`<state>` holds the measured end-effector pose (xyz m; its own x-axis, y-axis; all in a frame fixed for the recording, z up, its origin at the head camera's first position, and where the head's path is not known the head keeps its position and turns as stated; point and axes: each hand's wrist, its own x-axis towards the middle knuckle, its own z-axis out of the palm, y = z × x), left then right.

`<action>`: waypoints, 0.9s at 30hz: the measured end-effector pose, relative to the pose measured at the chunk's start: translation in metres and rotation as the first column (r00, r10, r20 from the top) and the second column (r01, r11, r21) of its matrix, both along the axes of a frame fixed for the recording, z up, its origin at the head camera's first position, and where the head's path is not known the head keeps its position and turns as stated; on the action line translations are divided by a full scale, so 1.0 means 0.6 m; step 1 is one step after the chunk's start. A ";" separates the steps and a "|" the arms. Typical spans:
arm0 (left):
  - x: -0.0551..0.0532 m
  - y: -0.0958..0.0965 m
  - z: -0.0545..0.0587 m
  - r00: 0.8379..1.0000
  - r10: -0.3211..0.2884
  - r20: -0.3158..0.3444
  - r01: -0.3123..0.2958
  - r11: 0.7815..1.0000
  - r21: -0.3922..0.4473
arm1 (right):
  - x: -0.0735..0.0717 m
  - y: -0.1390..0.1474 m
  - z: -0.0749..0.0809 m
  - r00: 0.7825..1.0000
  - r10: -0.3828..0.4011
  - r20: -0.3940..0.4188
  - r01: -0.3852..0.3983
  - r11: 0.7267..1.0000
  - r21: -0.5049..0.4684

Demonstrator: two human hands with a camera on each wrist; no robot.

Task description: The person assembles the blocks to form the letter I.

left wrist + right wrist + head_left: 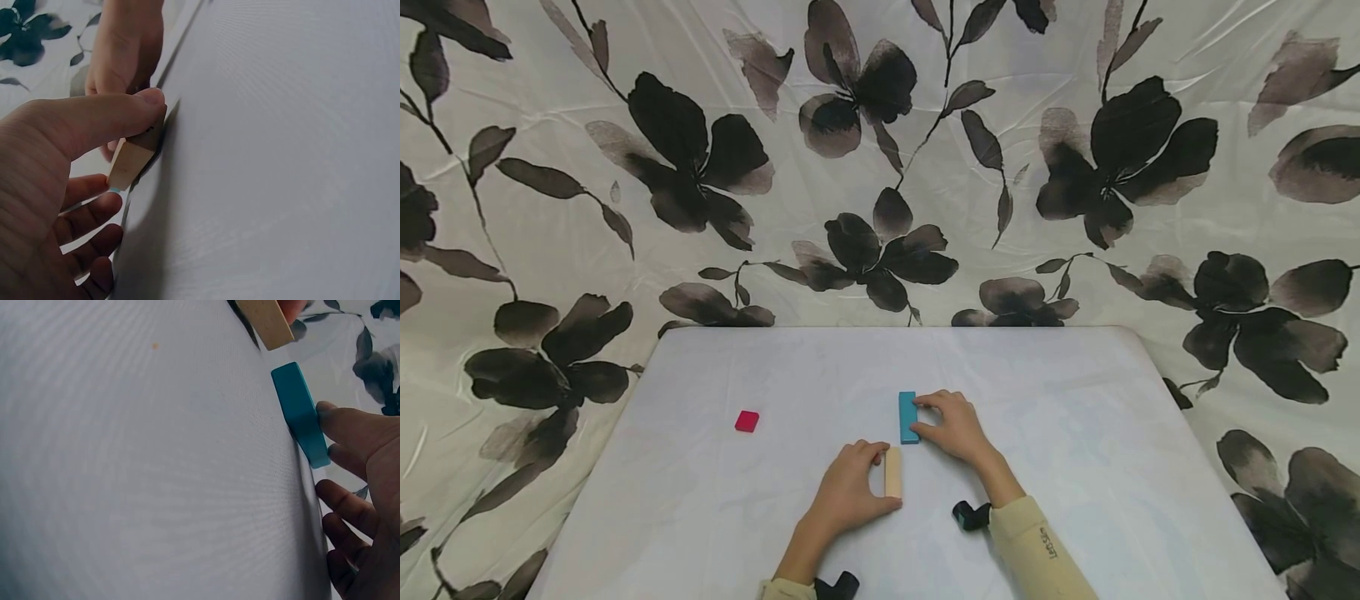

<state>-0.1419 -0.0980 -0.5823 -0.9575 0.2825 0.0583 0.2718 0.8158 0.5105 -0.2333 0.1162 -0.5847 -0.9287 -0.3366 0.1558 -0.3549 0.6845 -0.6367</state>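
In the head view a pale wooden block (892, 472) lies lengthwise away from me on the white table. My left hand (844, 490) pinches it by its ends, thumb at the near end and a finger at the far end. Just beyond it lies a blue block (907, 417), apart from the wooden one. My right hand (957, 427) touches the blue block's right long side with thumb and index fingertip. The right wrist view shows this blue block (300, 414) beside the thumb, the other fingers loosely bent. A red block (747, 422) sits farther left, away from both hands.
The white table (1045, 375) ends at a straight far edge. Behind and around it hangs or lies a cloth (985, 233) with dark flowers. Black wrist devices (972, 516) sit at both sleeves.
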 end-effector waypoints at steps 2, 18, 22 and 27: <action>0.001 0.003 -0.002 1.000 -0.002 -0.003 0.002 1.000 0.001 | 0.000 0.000 0.000 1.000 0.001 -0.002 -0.001 1.000 -0.003; 0.001 0.023 -0.004 1.000 -0.009 -0.004 0.009 1.000 -0.018 | -0.002 -0.001 -0.001 1.000 -0.001 0.014 0.001 1.000 0.005; 0.000 0.027 -0.002 1.000 -0.013 -0.014 0.013 1.000 -0.007 | -0.003 -0.001 -0.002 1.000 -0.005 0.014 0.005 1.000 0.012; -0.001 0.031 0.000 1.000 -0.015 -0.021 0.014 1.000 -0.003 | -0.004 -0.001 -0.005 1.000 -0.005 0.003 0.005 1.000 0.008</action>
